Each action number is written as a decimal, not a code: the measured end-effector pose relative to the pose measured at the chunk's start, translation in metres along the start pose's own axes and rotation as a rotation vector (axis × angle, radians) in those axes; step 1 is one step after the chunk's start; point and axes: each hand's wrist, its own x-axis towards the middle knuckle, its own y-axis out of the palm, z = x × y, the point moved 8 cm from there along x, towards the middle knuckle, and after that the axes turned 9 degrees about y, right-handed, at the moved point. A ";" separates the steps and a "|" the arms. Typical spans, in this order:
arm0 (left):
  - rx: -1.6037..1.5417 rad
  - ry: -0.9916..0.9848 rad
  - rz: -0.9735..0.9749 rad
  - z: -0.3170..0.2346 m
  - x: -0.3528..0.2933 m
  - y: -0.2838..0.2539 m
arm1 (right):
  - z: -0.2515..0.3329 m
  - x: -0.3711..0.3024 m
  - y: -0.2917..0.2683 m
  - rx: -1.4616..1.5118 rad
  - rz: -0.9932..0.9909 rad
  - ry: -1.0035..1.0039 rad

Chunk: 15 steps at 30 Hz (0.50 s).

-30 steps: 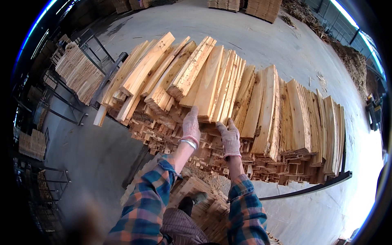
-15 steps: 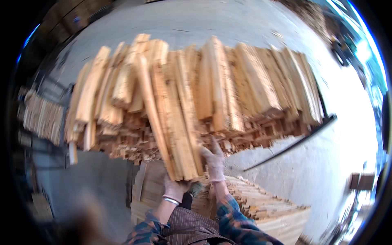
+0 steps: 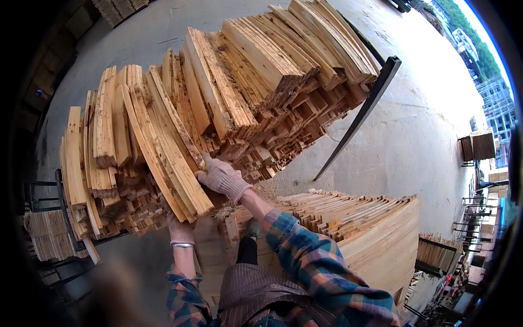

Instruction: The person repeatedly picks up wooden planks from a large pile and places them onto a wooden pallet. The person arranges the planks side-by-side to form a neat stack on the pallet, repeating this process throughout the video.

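Note:
A bundle of long pale wooden strips [image 3: 171, 169] juts toward me from the top of a big wood pile, its near ends tilted down. Under those near ends is my left hand [image 3: 181, 231] in a pale knitted glove, its fingers mostly hidden by the wood. My right hand [image 3: 225, 179], gloved the same way, is closed at the right side of the bundle, thumb and fingers on the end of the outermost strip. The stacked pile [image 3: 272, 60] spreads to both sides, with rough cut ends facing me.
A dark metal bar [image 3: 362, 111] slants from the pile's right end toward the floor. Close to my legs stands a stack of wide boards [image 3: 376, 234]. Another strip stack [image 3: 52, 234] sits at far left. Grey concrete floor [image 3: 414, 114] stretches beyond, with racks [image 3: 479, 218] at far right.
My view has turned, so the pile now slants up to the right. My right hand has gone from pointing upward beside the bundle to closing on its right strip. The left stays underneath.

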 end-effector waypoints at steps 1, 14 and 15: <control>0.050 0.008 -0.065 -0.002 -0.003 -0.014 | 0.004 0.000 -0.004 -0.029 -0.051 -0.037; 1.883 0.743 0.577 0.008 -0.027 0.008 | -0.018 -0.016 -0.002 0.263 -0.193 -0.177; 2.275 0.872 0.693 0.010 -0.070 0.068 | -0.035 -0.029 -0.009 0.405 -0.130 -0.179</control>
